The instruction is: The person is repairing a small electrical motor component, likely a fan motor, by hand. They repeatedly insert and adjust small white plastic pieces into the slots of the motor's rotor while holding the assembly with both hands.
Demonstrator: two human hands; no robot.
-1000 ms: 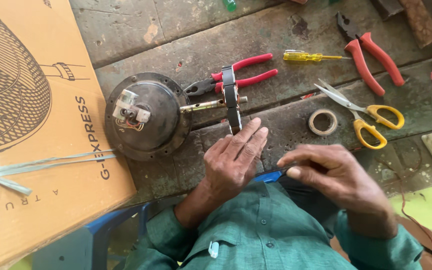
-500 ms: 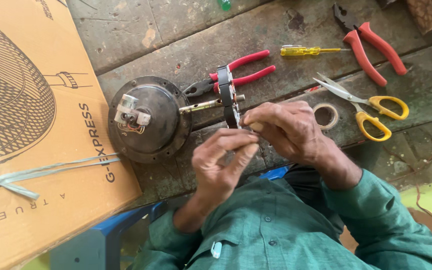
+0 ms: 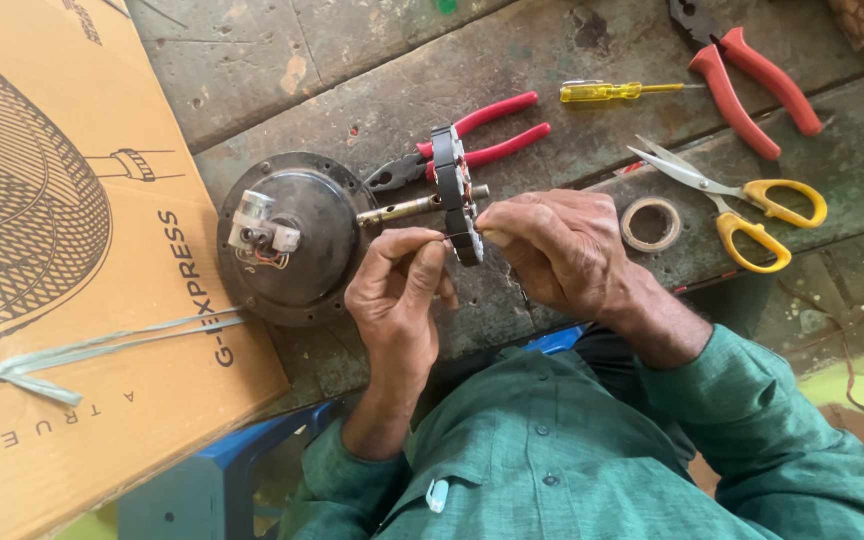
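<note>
Clearly, the head view, the only one, shows winding work under way on a small stator (image 3: 457,195) that sits on the brass shaft (image 3: 407,209) sticking out of a round motor housing (image 3: 292,240). The housing lies near the bench's (image 3: 352,60) left edge, partly against a cardboard box (image 3: 72,300).

The left hand (image 3: 397,300) is closed narrowly, thumb and forefinger pinching what looks like a thin wire just below the stator. The right hand (image 3: 562,250) is likewise pinched tight at the stator's lower rim, fingertips touching it; whether it grips the same wire I cannot tell.

Behind the stator lie red pliers (image 3: 472,140). Toward the far edge rests a yellow screwdriver (image 3: 612,91); at the far right corner are bigger red pliers (image 3: 747,75). Yellow scissors (image 3: 742,195) and a tape roll (image 3: 650,223) lie just right of the right hand.

By my judgement the step is threading or seating a wire on the stator. The next move would call for steady tension, a fine pinch, and keeping the stator from turning on the shaft.
</note>
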